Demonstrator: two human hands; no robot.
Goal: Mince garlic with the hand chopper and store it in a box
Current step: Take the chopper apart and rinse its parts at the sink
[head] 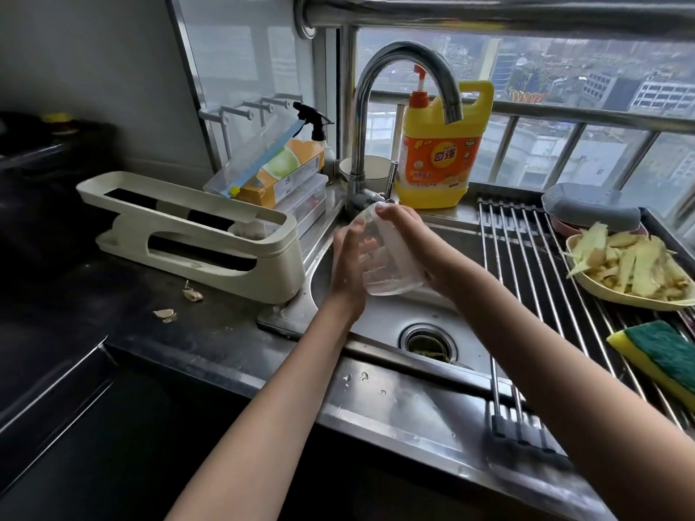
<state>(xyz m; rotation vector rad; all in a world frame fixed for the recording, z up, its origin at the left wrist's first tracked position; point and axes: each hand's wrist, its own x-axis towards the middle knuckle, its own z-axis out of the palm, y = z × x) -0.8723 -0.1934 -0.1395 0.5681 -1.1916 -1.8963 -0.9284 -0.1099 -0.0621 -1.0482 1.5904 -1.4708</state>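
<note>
Because I judge it wants rinsing, I hold the clear chopper cup [387,257] tilted over the sink [462,317] below the dry faucet [406,69], left hand [349,261] and right hand [410,238] fingers curled round its sides.

Sink [380,317]: centre, drain [428,342] in its floor. Faucet [406,92]: behind the sink, spout arching over the basin. Clear container [387,257]: above the basin, below the spout, between left hand [349,261] and right hand [417,246]. Detergent bottle [440,144]: on the ledge just right of the faucet. Bowl [366,169]: behind the faucet base. Rack [195,235]: on the counter [113,325] left of the sink; stacked boxes [278,182] and spray bottle [316,126] behind it. Garlic skins [178,302]: on the counter before the rack. Roll-up drying rack [545,280]: across the sink's right part, bearing a dish of peelings [632,268], a sponge [658,355] before it, a lidded dish [590,208] behind.
</note>
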